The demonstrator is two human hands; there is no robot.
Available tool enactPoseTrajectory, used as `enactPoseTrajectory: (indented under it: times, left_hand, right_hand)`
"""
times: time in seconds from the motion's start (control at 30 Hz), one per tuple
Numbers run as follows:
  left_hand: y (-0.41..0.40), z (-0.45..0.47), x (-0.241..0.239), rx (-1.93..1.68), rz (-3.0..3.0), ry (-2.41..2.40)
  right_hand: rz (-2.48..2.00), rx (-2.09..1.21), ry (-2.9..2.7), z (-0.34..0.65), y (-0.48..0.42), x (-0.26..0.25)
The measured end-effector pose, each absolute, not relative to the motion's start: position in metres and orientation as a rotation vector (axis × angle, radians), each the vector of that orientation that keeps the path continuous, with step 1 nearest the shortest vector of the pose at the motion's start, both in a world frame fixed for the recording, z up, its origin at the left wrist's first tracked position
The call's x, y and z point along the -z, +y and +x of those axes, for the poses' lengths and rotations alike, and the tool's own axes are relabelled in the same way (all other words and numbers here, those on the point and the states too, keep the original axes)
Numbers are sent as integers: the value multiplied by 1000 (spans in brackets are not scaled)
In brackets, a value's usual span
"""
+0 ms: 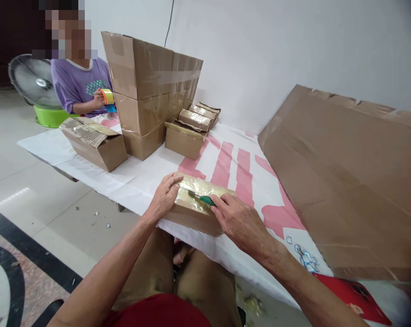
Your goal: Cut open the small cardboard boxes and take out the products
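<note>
A small taped cardboard box (192, 213) lies at the near edge of the low table (226, 168), covered with a white and pink sheet. My left hand (164, 195) rests flat on the box's left end, fingers curled over its top. Gripped in my right hand (238, 222) is a green-handled utility knife (202, 198), its blade laid across the shiny tape on the box top.
A large flat cardboard sheet (348, 177) leans on the right. Stacked open cartons (147, 91) and several small taped boxes (192, 127) stand at the back. Another box (94, 143) lies left. A person in a purple shirt (79, 84) holds a tape roll (107, 96) beside a fan (33, 81).
</note>
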State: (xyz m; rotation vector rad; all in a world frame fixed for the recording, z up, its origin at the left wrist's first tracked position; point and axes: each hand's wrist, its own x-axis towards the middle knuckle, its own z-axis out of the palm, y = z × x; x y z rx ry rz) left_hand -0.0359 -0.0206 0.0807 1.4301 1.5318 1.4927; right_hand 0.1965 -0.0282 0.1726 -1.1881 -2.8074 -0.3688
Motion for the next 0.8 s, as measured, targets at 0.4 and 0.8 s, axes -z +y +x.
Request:
enactPoseTrajectory:
  times: [0.4, 0.8]
  left_hand:
    - [-26, -39, -85, -1427, 1405, 1567]
    - [-30, -29, -91, -1541, 1188, 1605]
  right_hand:
    - [-1365, 519, -2774, 238, -28, -172]
    - [-1592, -69, -2163, 373, -43, -132]
